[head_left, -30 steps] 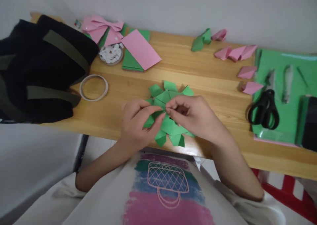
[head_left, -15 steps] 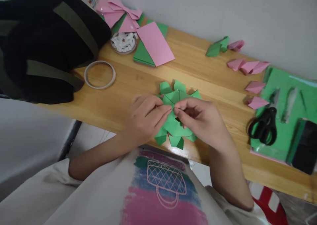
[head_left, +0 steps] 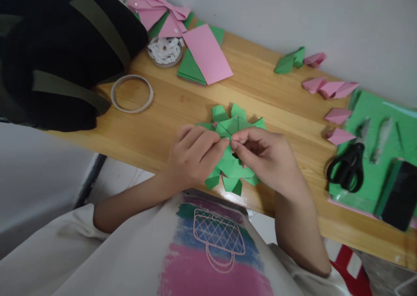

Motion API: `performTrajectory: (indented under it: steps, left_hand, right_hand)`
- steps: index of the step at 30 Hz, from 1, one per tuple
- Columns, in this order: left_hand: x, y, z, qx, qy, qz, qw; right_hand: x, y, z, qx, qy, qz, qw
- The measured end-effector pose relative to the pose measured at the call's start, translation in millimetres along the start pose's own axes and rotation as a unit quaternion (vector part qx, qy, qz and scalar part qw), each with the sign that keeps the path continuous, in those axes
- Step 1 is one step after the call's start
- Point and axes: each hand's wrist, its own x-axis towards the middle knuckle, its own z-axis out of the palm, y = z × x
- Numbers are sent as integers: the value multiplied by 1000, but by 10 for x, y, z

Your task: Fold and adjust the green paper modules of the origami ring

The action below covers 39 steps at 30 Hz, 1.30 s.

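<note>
A green folded-paper flower with pointed flaps all round and a small dark hole near its middle lies at the table's front edge. My left hand covers its left side, thumb and forefinger pinched on the paper near the centre. From the right, my right hand pinches the paper just beside the left fingertips. A sliver of pink shows under the upper left flaps. The exact fold between the fingertips is too small to make out.
Left stand a black bag, a tape roll and a dish of white scraps. Pink paper lies behind. To the right are folded pink pieces, black scissors, a cutter and a dark phone-like object.
Both hands keep their pinch on the flower, with only slight finger movement. The whole view has shifted a little.
</note>
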Motion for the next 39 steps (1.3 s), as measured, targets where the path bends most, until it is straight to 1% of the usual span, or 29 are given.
performTrajectory:
  steps: [4,10,12,14,19,22,26,32,39]
  left_hand:
    - [-3,8,22,11,21,11,1000]
    - [6,-31,38,7,19,42,999]
    - [8,-34,42,0,27,41,999]
    - [4,-28,38,-6,25,23,999]
    - [-24,2,8,-57,-39,-71,995]
    - [-40,9,3,-89,-56,-110,988]
    - [-49,11,14,-129,-65,-139,980]
    - [-46,25,29,-152,-67,-168,972]
    - [-40,34,28,-200,-69,-214,954]
  right_hand:
    - [-1,11,0,-19,1,-11,1000]
    - [-15,2,-18,-43,0,-28,999]
    - [-18,-6,-24,-45,0,-33,998]
    - [-19,-17,-27,-44,4,-33,998]
    - [-17,-31,-24,-33,4,-33,999]
    - [-14,-28,-22,-28,-1,-33,999]
    - [-9,-25,-27,-25,-4,-25,999]
    - [-10,-7,-28,-18,-4,-21,1000]
    - [-5,6,-32,-8,-7,-20,1000]
